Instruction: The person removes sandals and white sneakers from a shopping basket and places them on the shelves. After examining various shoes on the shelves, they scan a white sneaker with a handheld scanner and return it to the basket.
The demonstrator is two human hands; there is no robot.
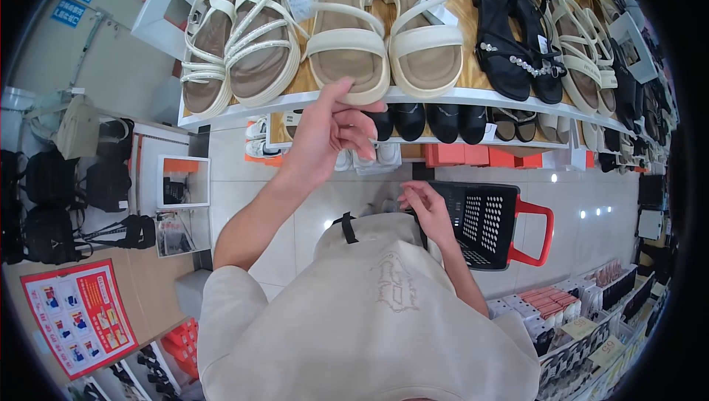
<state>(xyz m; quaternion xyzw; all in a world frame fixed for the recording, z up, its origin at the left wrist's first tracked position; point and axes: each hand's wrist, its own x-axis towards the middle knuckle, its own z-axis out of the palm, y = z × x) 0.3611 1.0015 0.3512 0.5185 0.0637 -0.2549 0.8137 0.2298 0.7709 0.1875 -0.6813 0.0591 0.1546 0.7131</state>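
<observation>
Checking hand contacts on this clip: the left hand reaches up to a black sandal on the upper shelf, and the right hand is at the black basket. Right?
Not quite. In the head view the left hand touches a cream sandal, not a black one. The right hand is at the black basket, as stated.

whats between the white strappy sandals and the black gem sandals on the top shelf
A pair of cream platform sandals, one toe touched by the left hand; head view.
</observation>
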